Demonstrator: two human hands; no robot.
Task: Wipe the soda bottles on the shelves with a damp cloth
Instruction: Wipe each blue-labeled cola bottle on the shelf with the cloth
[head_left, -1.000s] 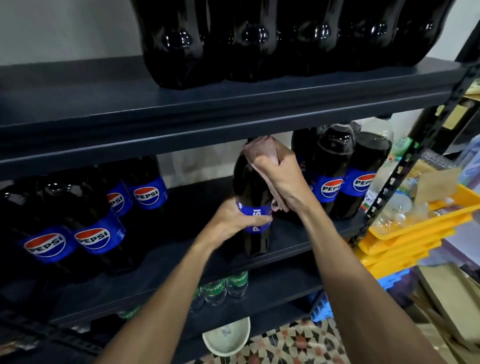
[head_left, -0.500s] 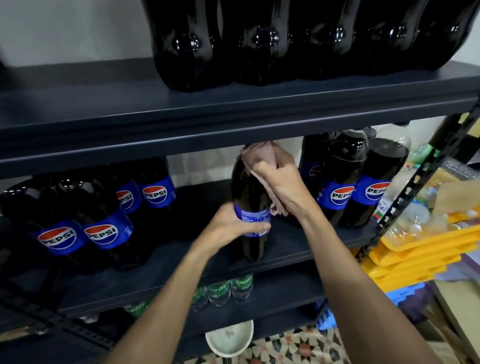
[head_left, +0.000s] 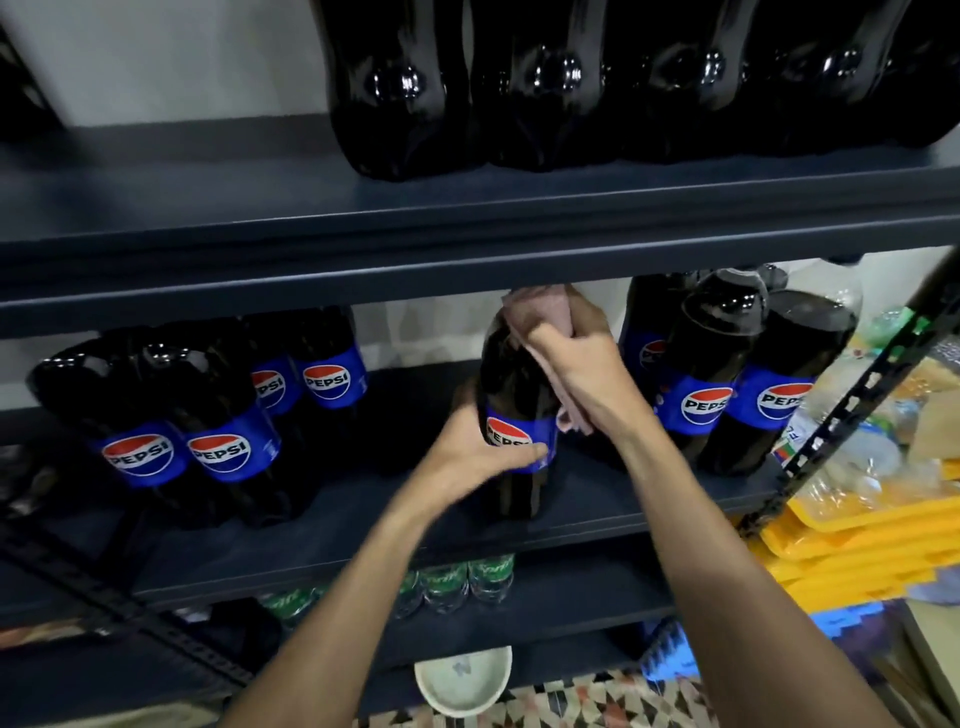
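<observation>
Left grip (head_left: 478, 452) clasps 1 dark plastic Pepsi bottle (head_left: 511, 379); right grip (head_left: 582, 364) clutches 1 pink cloth (head_left: 535, 312) over its neck.

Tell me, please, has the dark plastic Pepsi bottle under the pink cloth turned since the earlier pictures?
Yes. The dark plastic Pepsi bottle has turned in place on the dark metal shelf: its red-and-blue logo now faces forward, where label print showed.

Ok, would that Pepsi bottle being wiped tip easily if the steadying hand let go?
Possibly: the bottle is tall and narrow, and the right hand presses the cloth high near its neck. It looks full of dark soda, so likely heavy and fairly stable. Its glossy plastic may slide; the left hand grips the label.
</observation>
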